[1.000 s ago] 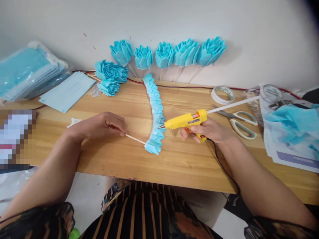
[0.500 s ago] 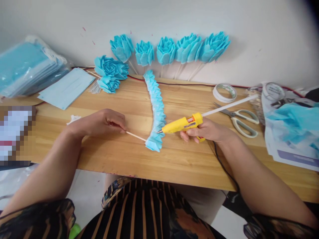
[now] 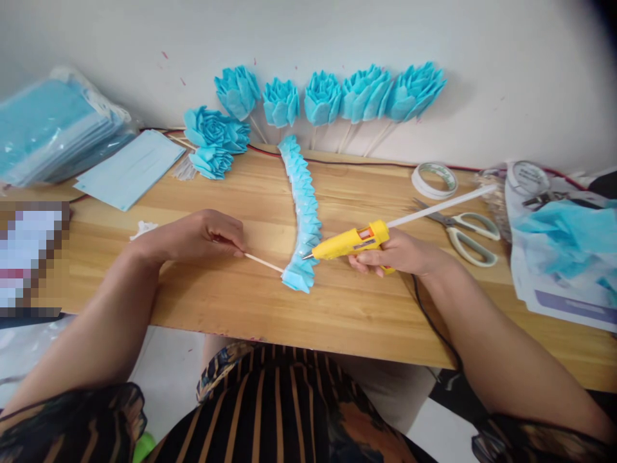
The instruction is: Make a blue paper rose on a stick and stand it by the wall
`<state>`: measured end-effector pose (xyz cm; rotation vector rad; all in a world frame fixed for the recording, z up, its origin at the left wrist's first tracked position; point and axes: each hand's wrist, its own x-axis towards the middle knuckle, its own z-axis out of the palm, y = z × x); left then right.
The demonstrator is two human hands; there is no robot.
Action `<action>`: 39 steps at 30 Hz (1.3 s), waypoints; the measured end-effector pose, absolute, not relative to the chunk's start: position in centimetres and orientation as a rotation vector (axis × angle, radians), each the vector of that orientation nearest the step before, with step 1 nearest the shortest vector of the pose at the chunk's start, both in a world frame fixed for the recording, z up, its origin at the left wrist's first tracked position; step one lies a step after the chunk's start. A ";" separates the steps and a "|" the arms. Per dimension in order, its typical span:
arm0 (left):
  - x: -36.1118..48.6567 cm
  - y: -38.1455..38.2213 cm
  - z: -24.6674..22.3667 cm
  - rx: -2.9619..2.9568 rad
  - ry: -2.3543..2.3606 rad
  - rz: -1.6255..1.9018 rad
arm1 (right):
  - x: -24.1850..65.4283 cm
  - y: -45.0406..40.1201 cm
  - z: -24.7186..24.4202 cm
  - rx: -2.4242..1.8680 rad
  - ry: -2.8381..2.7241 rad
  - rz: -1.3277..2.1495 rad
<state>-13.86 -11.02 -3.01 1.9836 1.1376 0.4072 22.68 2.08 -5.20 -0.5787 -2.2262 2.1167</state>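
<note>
My left hand pinches a thin wooden stick at its left end. The stick's other end reaches into a blue rolled bud at the near end of a long pleated blue strip, which lies across the table. In my right hand is a yellow glue gun, its fingers wrapped round the handle. The metal nozzle points left, at the strip just above the bud; whether it touches I cannot tell. A white glue stick sticks out of the gun's back.
Several blue flowers on sticks lean against the wall, and more flowers lie at the back left. Scissors and a tape roll lie right. Blue sheets and a packed bag are left. The gun's cord hangs over the front edge.
The glue gun has shifted very slightly left and down along the strip. My left hand, the stick and the bud hold nearly the same place.
</note>
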 end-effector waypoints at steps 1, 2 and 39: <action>-13.8 -11.0 -3.0 1.978 1.140 0.407 | 22.7 2.1 -5.2 -0.583 -2.222 2.119; -13.8 -11.0 -3.0 1.972 1.142 0.406 | 22.7 2.1 -5.2 -0.587 -2.219 2.121; -13.6 -11.0 -2.6 1.974 1.146 0.371 | 22.4 1.8 -4.9 -0.659 -2.283 2.098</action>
